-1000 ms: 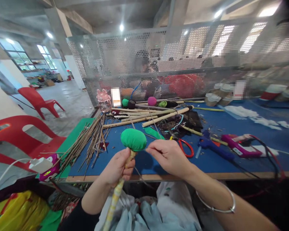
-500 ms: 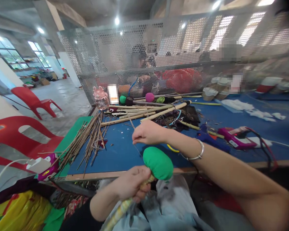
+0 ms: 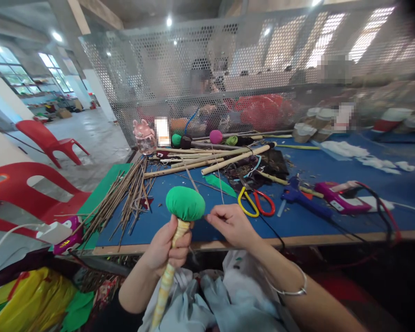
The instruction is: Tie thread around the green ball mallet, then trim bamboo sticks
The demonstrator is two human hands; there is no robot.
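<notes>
My left hand [image 3: 171, 246] is wrapped around the handle [image 3: 164, 288] of a mallet-like stick, bound in yellow and white strip. Its padded head [image 3: 186, 203], covered in stretched green cloth, points up above the fist. Close to the head's right side, my right hand [image 3: 230, 223] is closed in a pinch on a thin thread, which is hard to see at the fingertips. Just beyond that hand lie scissors [image 3: 248, 203] with one yellow and one red handle loop. A scrap of green cloth [image 3: 220, 184] rests beside them.
Thin sticks [image 3: 124, 198] lie heaped at the left of the blue table [image 3: 297, 240]. Thicker bamboo rods [image 3: 240, 157] lie across the back. A blue glue gun [image 3: 304, 198] and a corded purple device [image 3: 339, 198] are on the right. A perforated metal screen [image 3: 152, 69] stands behind.
The stick has swung upright and left in my left hand. My right hand has come down and toward me, beside the green head, uncovering the scissors and green scrap.
</notes>
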